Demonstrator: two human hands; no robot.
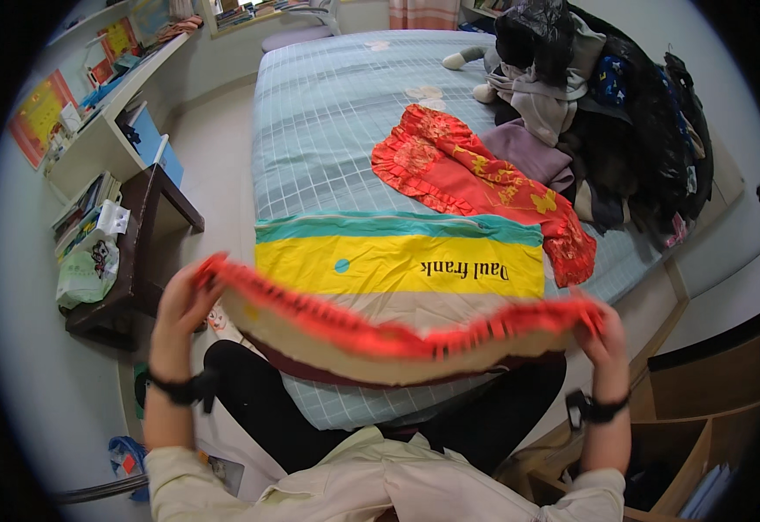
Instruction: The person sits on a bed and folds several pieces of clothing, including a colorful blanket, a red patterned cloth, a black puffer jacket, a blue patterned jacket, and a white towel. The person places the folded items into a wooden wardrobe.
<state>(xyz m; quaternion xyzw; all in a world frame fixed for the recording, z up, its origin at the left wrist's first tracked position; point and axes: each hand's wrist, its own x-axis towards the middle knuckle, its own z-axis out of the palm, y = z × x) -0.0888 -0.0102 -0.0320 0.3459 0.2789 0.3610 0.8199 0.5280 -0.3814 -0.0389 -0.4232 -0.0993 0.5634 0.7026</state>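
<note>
My left hand (187, 297) grips one end of a red, beige and maroon cloth (380, 365). Its other end is in my right hand (601, 333). The cloth sags between them above the bed's near edge, its red part blurred. Just beyond, a yellow, teal and beige fabric piece, likely a pillowcase (380, 261), lies flat with a zipper along its far edge and printed lettering upside down to me. A red ruffled fabric piece with gold patterns (471, 169) lies crumpled past it, partly touching its far right corner.
Clothes and black plastic bags (641, 130) are heaped at the right of the bed (327, 130). At the left stand a dark wooden stool (151, 228) bearing books and a bag, and a white desk (102, 143). Open wooden shelving (699, 450) is at the lower right.
</note>
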